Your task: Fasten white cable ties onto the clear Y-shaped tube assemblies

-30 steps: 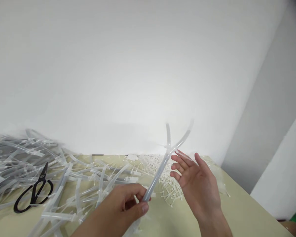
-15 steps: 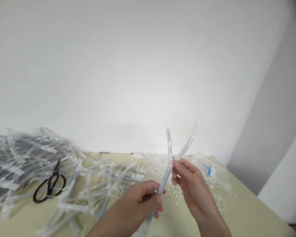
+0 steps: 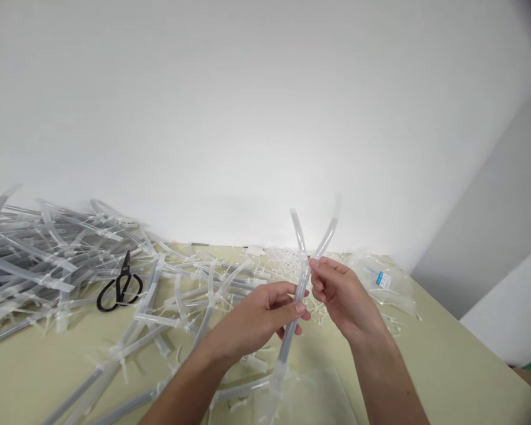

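A clear plastic tube (image 3: 291, 336) slants up from the table's near side and splits into two short branches, like a Y. My left hand (image 3: 265, 313) is closed around its stem, thumb on top and fingers beneath. My right hand (image 3: 343, 295) pinches at the fork, where the right branch starts; a small reddish spot shows by the fingertips. Whether a cable tie sits in that pinch is hidden. Just behind the hands lies a heap of white cable ties (image 3: 287, 260).
Tangled clear tubes (image 3: 48, 248) pile up along the left. Black-handled scissors (image 3: 121, 286) rest among them. A clear plastic bag with a blue label (image 3: 383, 280) lies at the right, another clear bag (image 3: 323, 395) at the front. A white wall (image 3: 256, 118) rises behind the table (image 3: 442, 366).
The view has tilted down and shifted slightly left, so the table shows higher up. Both hands keep their holds on the tube, and more of its lower stem is visible.
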Available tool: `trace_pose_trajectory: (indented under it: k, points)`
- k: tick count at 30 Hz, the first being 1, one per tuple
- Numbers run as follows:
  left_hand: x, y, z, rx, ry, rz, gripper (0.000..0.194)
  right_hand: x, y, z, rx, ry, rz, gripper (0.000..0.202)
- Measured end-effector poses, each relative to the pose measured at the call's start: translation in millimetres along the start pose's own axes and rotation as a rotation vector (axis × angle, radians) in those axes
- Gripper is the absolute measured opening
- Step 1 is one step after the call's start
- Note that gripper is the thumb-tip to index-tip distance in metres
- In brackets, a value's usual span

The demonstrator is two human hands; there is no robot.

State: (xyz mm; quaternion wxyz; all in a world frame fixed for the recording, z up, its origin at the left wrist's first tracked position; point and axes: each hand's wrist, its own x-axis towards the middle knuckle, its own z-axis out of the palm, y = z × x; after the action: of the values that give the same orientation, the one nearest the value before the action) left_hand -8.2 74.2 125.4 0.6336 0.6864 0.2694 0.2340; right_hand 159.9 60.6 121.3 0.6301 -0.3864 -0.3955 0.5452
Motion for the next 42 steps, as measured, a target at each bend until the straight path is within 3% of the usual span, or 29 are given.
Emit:
trace_pose_trajectory:
  k: [4,17,23,29,33,37,42]
  points:
    - [2,0,3.9,0.013,0.083,0.093,0.023,-3,-2,5,-0.065,-0.049,-0.04,0.029]
    - [-18,12,-11.2,0.45,0.04,-0.01,0.013,-9,-19,-9,0.06,0.208,-0.172,0.019]
    - [-25,21,-26.7,0.701,0.006,-0.033,0.014,-8,-28,-23,0.141,0.331,-0.155,0.021]
    - [-33,19,-48.0,0.791,-0.019,-0.095,0.014,-4,-29,-34,0.236,0.424,-0.187,0.021]
    - [-37,16,-57.5,0.766,0.009,-0.095,0.016,-1,-25,-40,0.099,0.548,-0.256,0.027]
    - [-38,20,-57.1,0.721,0.013,-0.093,0.022,1,-17,-34,-0.068,0.51,-0.302,0.032]
    - [-37,24,-53.6,0.735,0.017,-0.101,0.024,0,-12,-23,-0.1,0.471,-0.35,0.03]
